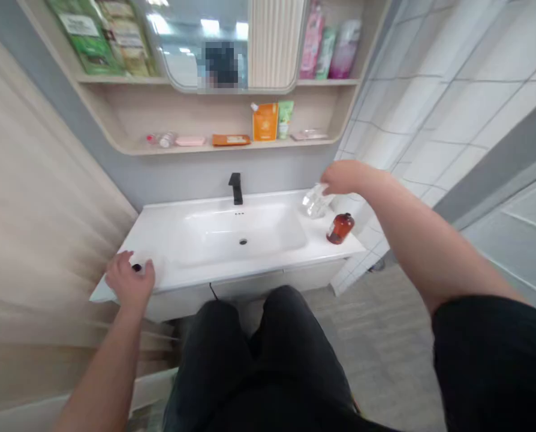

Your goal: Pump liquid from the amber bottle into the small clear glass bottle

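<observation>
At the left end of the white counter is my left hand (128,279), its thumb and fingers spread apart. A small dark round thing (136,267) shows between them; whether the fingers touch it, I cannot tell. My right hand (346,176) reaches to the counter's back right corner, fingers closed at the top of a clear, shiny container (315,202), whose exact kind is blurred. Just in front of that container stands an amber bottle (340,228) with a dark top and a pale label, touched by neither hand.
A white basin (268,240) with a black faucet (235,188) lies between my hands. Above, a wooden shelf (187,149) carries an orange pouch (265,122), a green tube (285,119) and an orange packet (231,140). A curtain hangs left; white tiles (439,108) cover the right wall.
</observation>
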Motion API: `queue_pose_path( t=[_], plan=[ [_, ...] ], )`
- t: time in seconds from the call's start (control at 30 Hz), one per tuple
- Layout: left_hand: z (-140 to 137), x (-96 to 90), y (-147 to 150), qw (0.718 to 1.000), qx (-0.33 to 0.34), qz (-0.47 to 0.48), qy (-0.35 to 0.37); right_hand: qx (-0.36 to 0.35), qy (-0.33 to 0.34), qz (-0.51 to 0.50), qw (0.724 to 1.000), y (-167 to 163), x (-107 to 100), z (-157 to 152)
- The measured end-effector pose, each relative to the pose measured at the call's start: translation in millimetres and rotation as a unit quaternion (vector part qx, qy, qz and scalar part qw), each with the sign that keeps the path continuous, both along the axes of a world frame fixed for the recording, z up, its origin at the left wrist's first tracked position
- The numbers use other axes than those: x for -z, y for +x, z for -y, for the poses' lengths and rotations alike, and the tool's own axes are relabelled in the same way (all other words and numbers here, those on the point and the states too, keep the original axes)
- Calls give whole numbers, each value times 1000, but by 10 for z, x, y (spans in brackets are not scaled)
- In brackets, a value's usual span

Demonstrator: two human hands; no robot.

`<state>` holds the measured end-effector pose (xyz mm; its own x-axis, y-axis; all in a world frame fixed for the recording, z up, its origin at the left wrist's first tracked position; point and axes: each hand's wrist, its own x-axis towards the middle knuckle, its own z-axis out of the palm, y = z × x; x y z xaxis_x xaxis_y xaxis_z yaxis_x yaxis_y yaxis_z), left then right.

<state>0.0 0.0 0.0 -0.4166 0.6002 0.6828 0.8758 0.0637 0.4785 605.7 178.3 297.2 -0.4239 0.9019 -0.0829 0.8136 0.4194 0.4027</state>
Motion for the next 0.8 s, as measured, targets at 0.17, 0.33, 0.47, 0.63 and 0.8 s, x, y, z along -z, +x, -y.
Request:
queue_pose_path(
  t=[0.17, 0.33, 0.47, 0.63, 0.8],
  plan=[
    [77, -375, 1674, 927, 345, 143, -39, -148, -122, -117, 974, -631, 168, 672],
    [322, -387, 2477, 708, 586, 359, -165, -295, -246, -171, 907, -1306, 512, 1370],
    [560, -273, 2472, 688, 570, 429, -133, -324, -262, -314, 853, -1424, 851, 1622],
    [732, -366, 2433, 743, 500, 440, -65, -243, -258, -632, 689, -1474, 1681, 1917],
    [875, -392, 2472, 810, 470, 345, -62, -117, -315, -780, 528, -1648, 2349, 2238]
  ],
)
